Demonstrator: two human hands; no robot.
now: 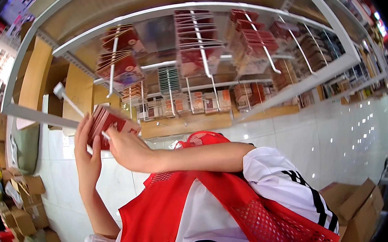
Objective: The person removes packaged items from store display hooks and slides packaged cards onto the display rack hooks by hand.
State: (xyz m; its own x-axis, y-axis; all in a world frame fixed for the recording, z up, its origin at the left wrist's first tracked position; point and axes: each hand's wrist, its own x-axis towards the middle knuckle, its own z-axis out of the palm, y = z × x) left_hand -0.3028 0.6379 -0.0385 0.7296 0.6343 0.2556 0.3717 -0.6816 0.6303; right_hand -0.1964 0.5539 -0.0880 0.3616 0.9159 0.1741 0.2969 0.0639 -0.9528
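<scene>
My left hand [88, 146] steadies a stack of flat red cards or packets [105, 125] from its left side, fingers along the edges. Across my chest reaches my right arm, with my right hand [129, 149] gripping the stack's near right side. A white display hook [71, 102] runs down to the stack behind my left fingers. Beside my right thumb a short white tip [105, 135] shows. Whether the hook passes through the stack is hidden. Just beyond, similar red packets [122, 66] hang on a white wire hook [113, 64].
The white metal frame [175, 7] of a display rack surrounds more hooks with red packets [196, 39]. Lower hooks carry teal packets [169, 81]. Cardboard boxes [29, 205] stand at left, an open carton [355, 203] at lower right, on a tiled floor [287, 130].
</scene>
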